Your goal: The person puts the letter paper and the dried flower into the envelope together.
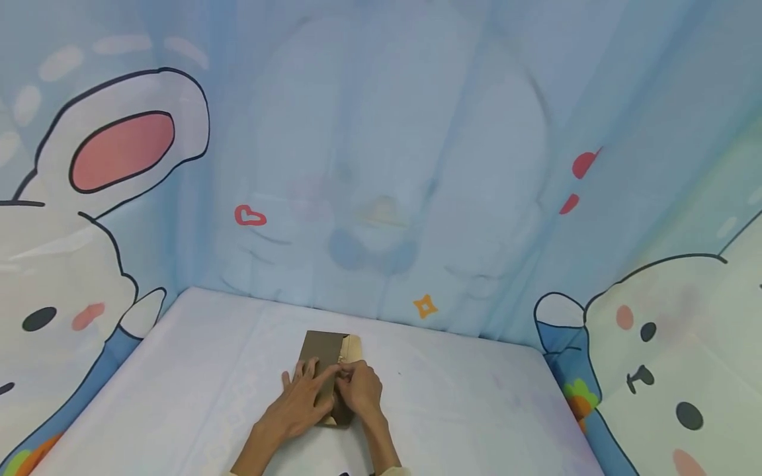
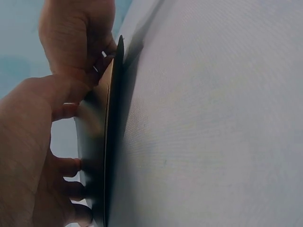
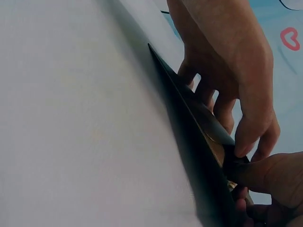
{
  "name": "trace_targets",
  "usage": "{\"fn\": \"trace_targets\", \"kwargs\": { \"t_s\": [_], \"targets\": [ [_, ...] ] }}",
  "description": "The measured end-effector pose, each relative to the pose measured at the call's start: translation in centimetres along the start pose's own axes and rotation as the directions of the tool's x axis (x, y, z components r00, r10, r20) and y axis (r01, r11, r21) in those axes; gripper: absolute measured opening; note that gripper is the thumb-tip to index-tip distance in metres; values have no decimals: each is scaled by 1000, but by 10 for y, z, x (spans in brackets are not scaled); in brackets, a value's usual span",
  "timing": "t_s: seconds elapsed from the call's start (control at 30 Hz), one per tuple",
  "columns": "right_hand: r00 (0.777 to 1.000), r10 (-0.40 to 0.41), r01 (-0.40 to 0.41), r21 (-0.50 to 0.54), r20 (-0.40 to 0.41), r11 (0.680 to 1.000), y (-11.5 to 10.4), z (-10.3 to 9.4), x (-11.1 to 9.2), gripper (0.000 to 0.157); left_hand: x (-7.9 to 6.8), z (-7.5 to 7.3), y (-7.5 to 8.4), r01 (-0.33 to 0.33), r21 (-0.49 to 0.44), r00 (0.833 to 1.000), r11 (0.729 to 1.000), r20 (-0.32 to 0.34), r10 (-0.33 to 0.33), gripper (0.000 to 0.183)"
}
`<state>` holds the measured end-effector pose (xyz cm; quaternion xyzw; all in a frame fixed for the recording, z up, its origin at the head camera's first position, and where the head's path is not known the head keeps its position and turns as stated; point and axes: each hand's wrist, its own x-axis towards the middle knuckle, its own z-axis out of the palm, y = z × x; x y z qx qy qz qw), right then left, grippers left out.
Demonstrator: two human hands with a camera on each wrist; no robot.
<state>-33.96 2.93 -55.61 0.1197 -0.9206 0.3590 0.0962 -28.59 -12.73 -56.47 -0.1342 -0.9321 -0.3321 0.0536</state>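
A flat, dark brown rectangular piece (image 1: 324,344), which looks like a card or paper envelope, lies on the white-covered table. Along its right side runs a tan strip (image 1: 354,347) with a ragged inner edge. My left hand (image 1: 296,404) rests on the brown face with fingers spread, its index finger reaching toward the right hand. Thumb and fingers of my right hand (image 1: 362,390) pinch the brown piece near its right edge, beside the strip. The right wrist view shows the edge lifted a little off the cloth at the right thumb (image 3: 265,175). Exactly what the fingertips hold is partly hidden.
A white cloth (image 1: 476,403) covers the table around both hands. Behind it hangs a light blue curtain (image 1: 381,132) printed with cartoon animals, meeting the table's back and side edges. A small dark object (image 1: 344,473) shows at the bottom of the head view.
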Motion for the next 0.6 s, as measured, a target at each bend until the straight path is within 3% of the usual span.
{"fn": "trace_targets", "kwargs": {
  "t_s": [0.17,0.27,0.4,0.53,0.6],
  "targets": [
    [997,9,-13,54,71,998,6,-8,-2,34,-2,-2,-2,9,-2,999,1000,32,-9,58],
    [998,18,-23,70,65,997,12,-17,0,36,-2,-6,-5,-3,-3,1000,1000,29,3,61],
    [999,51,-52,18,11,999,27,-29,-2,36,-10,-9,-13,-5,-10,1000,1000,27,5,62],
    [998,56,-59,-90,-27,994,50,-42,-13,41,-23,-9,-18,40,-29,999,999,25,-40,62],
    [999,43,-48,-158,-32,986,60,-47,-19,46,-31,-10,-20,66,-13,998,998,-6,-66,62]
  ]
}}
